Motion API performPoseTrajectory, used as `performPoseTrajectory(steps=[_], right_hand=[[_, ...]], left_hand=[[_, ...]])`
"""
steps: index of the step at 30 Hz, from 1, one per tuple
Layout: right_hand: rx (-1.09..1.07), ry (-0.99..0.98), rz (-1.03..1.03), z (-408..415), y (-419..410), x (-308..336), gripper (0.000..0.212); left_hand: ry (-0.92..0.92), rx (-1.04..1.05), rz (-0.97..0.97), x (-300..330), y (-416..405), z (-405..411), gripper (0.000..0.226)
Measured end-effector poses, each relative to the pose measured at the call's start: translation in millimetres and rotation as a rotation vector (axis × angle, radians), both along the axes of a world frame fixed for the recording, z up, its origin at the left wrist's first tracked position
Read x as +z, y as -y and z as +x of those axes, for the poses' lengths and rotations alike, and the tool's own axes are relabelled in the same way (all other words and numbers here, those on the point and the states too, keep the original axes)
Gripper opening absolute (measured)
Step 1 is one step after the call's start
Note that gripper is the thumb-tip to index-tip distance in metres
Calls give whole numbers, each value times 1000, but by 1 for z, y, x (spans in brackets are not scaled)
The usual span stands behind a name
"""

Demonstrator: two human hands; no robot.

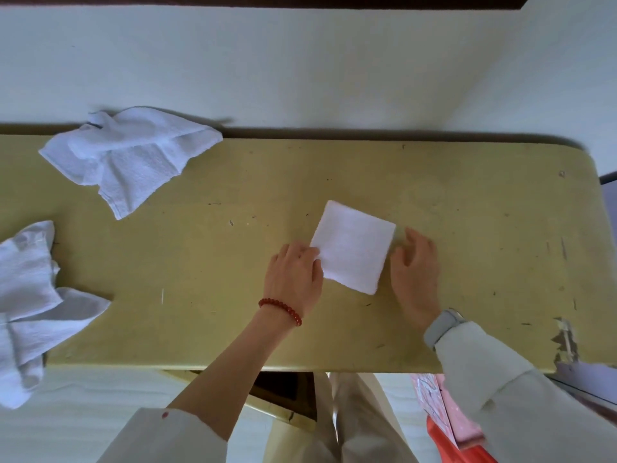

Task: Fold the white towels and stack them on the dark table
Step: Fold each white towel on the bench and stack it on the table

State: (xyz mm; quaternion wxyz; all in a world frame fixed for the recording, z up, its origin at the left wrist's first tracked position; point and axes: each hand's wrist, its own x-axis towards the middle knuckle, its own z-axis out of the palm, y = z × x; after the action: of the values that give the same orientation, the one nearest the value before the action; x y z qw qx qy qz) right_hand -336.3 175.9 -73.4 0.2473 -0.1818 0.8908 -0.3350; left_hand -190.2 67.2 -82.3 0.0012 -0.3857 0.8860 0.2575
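While both hands flank it, folded towel (353, 246) apparently touches left fingers (309, 252).

Three white towels: one folded towel (353, 246), two crumpled towels (128, 158) (30, 305); two hands (293, 279) (415, 272).
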Motion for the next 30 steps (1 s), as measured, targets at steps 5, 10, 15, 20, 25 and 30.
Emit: performPoseTrajectory(steps=[5,10,15,20,25,30], right_hand=[[-157,290,122,9,5,8,26],[-321,480,122,2,22,5,28],[-316,535,66,3,28,10,22],[-388,528,-47,-1,31,16,14],[-295,507,-31,-4,34,25,22],[275,97,-15,12,41,58,5]], left_hand=[[15,97,-6,-4,-20,1,31],[-18,110,-94,-12,-17,0,22],[-57,119,-153,-15,-14,0,22],[-65,137,-142,-16,-11,-3,12],[2,200,8,-13,-10,-4,21],[-246,547,412,1,-6,-3,24]])
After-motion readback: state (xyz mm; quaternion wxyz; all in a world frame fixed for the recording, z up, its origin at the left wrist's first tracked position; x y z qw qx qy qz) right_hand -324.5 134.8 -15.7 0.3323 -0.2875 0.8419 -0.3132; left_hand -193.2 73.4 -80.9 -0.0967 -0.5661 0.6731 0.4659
